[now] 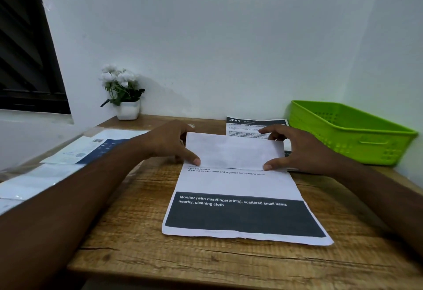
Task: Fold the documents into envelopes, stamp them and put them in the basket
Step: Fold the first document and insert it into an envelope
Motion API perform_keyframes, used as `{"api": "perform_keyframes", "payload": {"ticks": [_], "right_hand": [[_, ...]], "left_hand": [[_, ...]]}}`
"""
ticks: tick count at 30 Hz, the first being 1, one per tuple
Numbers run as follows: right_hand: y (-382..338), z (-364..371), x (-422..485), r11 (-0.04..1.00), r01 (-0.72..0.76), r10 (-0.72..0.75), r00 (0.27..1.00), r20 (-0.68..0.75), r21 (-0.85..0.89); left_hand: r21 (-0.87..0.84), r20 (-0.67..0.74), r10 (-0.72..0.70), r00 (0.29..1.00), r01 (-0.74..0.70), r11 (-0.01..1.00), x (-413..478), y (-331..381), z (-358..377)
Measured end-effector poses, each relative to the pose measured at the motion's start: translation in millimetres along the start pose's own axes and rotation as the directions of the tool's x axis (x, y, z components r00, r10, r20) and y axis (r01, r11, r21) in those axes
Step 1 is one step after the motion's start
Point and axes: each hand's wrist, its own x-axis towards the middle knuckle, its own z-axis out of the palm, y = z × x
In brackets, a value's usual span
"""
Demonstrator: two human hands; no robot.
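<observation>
A printed document (pixel 238 189) lies in the middle of the wooden table (pixel 128 232), its far third folded over toward me with the blank back up. My left hand (pixel 170 143) pinches the left end of the folded flap, thumb on the flap's near edge. My right hand (pixel 295 150) pinches the right end the same way. A second printed document (pixel 249 126) lies behind the fold. The green basket (pixel 350 131) stands at the far right. Envelopes (pixel 68 152) lie at the left of the table.
A small white pot of white flowers (pixel 124 94) stands at the back left against the wall. A dark window (pixel 25 44) fills the left. The table's front edge is close to me.
</observation>
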Motion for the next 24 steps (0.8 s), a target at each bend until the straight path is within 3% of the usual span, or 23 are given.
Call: {"api": "perform_keyframes", "payload": {"ticks": [4, 9, 15, 24], "right_hand": [[-1, -3, 1, 1.000, 0.014, -0.015, 1.000, -0.022, -0.026], [-8, -10, 0, 0.994, 0.052, -0.048, 0.998, -0.036, 0.097], [-14, -19, -7, 0.977, 0.148, -0.167, 0.978, 0.123, 0.151], [-18, -21, -9, 0.968, 0.206, -0.239, 0.932, 0.273, 0.146]], "left_hand": [[0.025, -0.024, 0.065, 0.998, -0.065, 0.998, -2, 1, -4], [0.004, 0.011, 0.157, 0.988, -0.157, 0.988, -3, -3, -10], [0.086, 0.268, 0.117, 0.956, -0.145, 0.986, -3, -9, -20], [0.099, 0.310, 0.118, 0.944, -0.155, 0.983, -4, -5, -18]]}}
